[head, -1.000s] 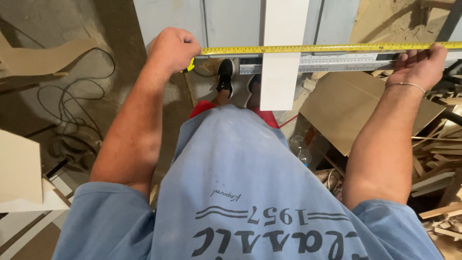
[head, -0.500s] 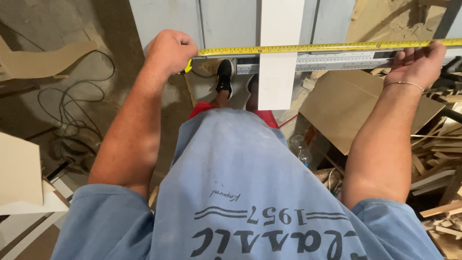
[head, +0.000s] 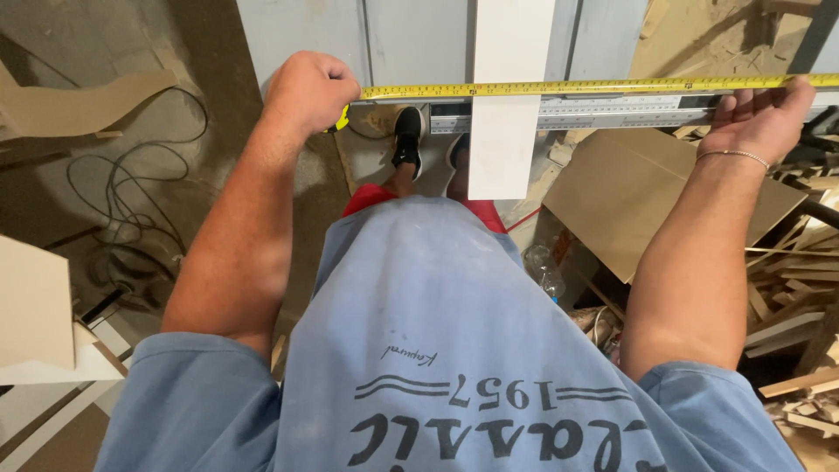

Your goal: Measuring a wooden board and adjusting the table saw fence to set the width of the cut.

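Measuring step in hand: the yellow tape (head: pixel 559 86) is stretched level across the grey panel (head: pixel 384 39), running over the white strip (head: pixel 511 96) that stands upright against it.

Left hand (head: pixel 308 92) is closed in a fist around the tape case (head: pixel 343 118); only a yellow sliver of the case shows under the knuckles. Right hand (head: pixel 759 118) is half open, palm toward the camera, fingertips pressing the tape's far end against the panel near the right edge of view. Thin bracelet (head: pixel 732 156) on that wrist.

Just below the tape, parallel to it, a metal rule (head: pixel 603 112) runs from the strip to the right hand. The tape's graduations are too small to read here.

Judgement: the tape is placed and taut, so the next move likely calls for holding both ends steady and keeping the blade level while reading at the strip's edge; any sag or slip at the right fingertips would skew the reading.

Packages and labels: a flat brown cardboard sheet (head: pixel 638 197) lies on the floor under the right arm, no label visible. A clear plastic bottle (head: pixel 544 271) lies beside it, label not readable. Wood offcuts (head: pixel 791 297) pile at right; a black cable (head: pixel 131 218) loops on the floor at left. No signs seen.
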